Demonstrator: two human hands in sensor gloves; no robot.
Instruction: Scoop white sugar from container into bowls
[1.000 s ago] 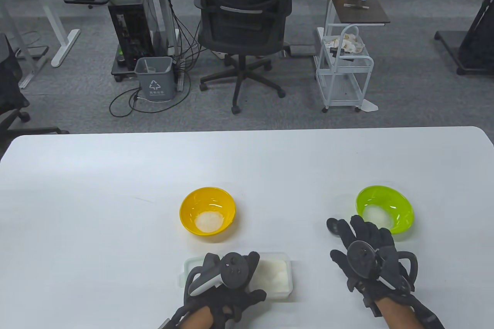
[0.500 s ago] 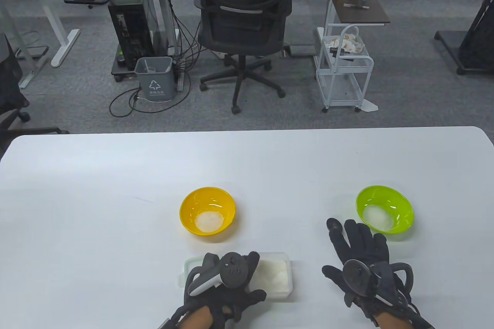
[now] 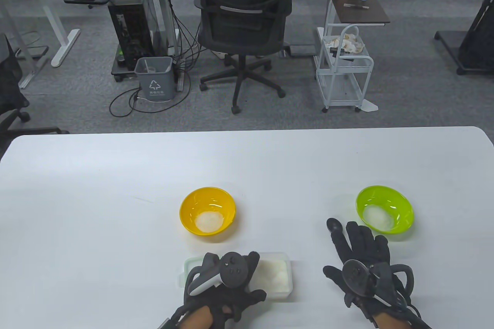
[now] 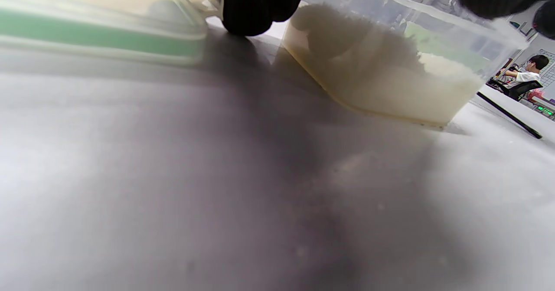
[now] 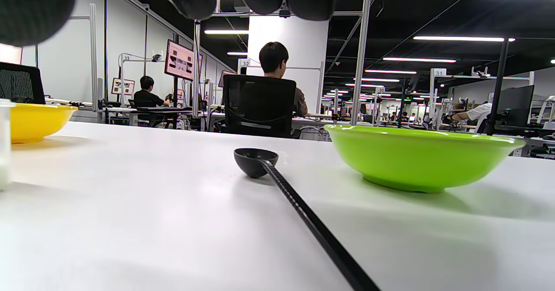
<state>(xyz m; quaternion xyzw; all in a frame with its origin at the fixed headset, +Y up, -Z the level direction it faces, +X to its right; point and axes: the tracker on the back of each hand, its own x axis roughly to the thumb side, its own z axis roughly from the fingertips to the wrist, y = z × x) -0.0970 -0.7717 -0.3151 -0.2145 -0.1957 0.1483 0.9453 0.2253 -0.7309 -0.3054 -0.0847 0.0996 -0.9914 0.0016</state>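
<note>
Table view shows a white worktop (image 3: 115, 174) with a yellow bowl (image 3: 207, 209) left of centre and a green bowl (image 3: 384, 208) to the right, each holding a small heap of white sugar. Near the front edge sits a clear rectangular container (image 3: 276, 275) with more white sugar (image 3: 273, 274) heaped in it. The left hand (image 3: 225, 282) rests on the container's left part, its fingers (image 3: 211, 261) draped over the rim; in the left wrist view a gloved fingertip touches the worktop beside the container's clear wall (image 4: 390, 87), and a lid with a green band (image 4: 99, 31) lies just to the left. Whether those fingers actually grip the container cannot be told.

The right hand (image 3: 364, 263) lies flat on the worktop just in front of the green bowl, fingers spread apart and holding nothing. A black spoon (image 3: 333, 225) lies on the worktop, its bowl poking out beyond the fingertips and its handle hidden beneath the hand. The right wrist view confirms this: the spoon (image 5: 277, 174) rests on the worktop, empty, just beside the green bowl (image 5: 422, 156), with the gloved fingertips hanging above it, apart from the handle.
</note>
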